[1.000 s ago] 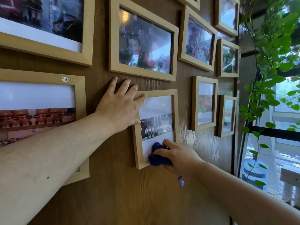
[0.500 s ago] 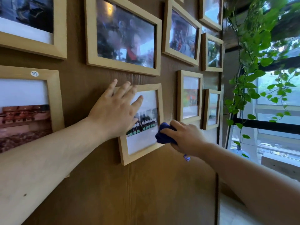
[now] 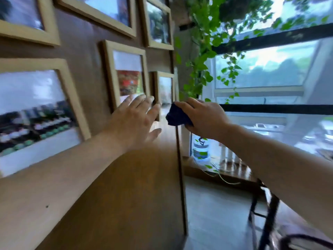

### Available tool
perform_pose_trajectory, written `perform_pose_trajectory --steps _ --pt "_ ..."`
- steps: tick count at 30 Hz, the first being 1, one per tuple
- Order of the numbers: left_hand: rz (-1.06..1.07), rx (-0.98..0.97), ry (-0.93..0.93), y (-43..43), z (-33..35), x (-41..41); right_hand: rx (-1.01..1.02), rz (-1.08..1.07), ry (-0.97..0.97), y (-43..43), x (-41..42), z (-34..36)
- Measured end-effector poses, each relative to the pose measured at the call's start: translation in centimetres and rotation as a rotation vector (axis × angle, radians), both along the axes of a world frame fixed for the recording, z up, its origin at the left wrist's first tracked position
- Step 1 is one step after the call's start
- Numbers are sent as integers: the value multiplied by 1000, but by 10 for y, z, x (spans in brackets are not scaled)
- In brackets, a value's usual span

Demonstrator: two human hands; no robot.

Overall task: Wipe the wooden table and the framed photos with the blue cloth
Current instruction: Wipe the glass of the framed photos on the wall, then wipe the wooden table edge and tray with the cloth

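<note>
Several light-wood framed photos hang on a dark wooden wall. My left hand (image 3: pixel 134 120) is open with spread fingers, over the lower edge of a tall framed photo (image 3: pixel 126 74) with a red picture. My right hand (image 3: pixel 203 118) is closed around a bunched dark blue cloth (image 3: pixel 177 116), held just below a small narrow framed photo (image 3: pixel 164 89) near the wall's right edge. Whether the cloth touches the wall cannot be told through the blur. A large framed photo (image 3: pixel 36 112) of a lined-up group fills the left.
Green trailing vines (image 3: pixel 207 56) hang beside the wall's right edge in front of a big window (image 3: pixel 270 73). Below the window stand a water bottle (image 3: pixel 201 150) and a wooden table with black legs (image 3: pixel 266 219). The whole view is motion-blurred.
The view swung right. Both hands left the group-photo frame and moved right: the left hand lifted to the tall frame, the right hand carried the cloth toward the small frame at the wall's edge.
</note>
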State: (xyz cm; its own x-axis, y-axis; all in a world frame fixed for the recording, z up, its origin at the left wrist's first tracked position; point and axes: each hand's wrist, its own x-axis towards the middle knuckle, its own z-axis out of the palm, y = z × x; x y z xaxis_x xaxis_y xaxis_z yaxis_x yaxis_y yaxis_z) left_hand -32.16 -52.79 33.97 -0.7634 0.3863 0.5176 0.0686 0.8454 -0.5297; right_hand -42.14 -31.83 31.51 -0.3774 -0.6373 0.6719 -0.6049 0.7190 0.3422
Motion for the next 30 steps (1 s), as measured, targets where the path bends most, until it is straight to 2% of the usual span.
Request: perform_pose_trajectory --steps 7,13,21,30 --pt "-248 92 -137 71 -57 -50 -24 -215 -84 94 5 -51" --pt "-489 73 -264 138 -103 -49 -61 -472 -225 160 68 -98" --pt "-850 76 -410 194 -158 14 -136 -757 -294 189 202 -154" --pt "-1147 16 -516 267 -201 111 -188 -1080 -374 216 373 -193"
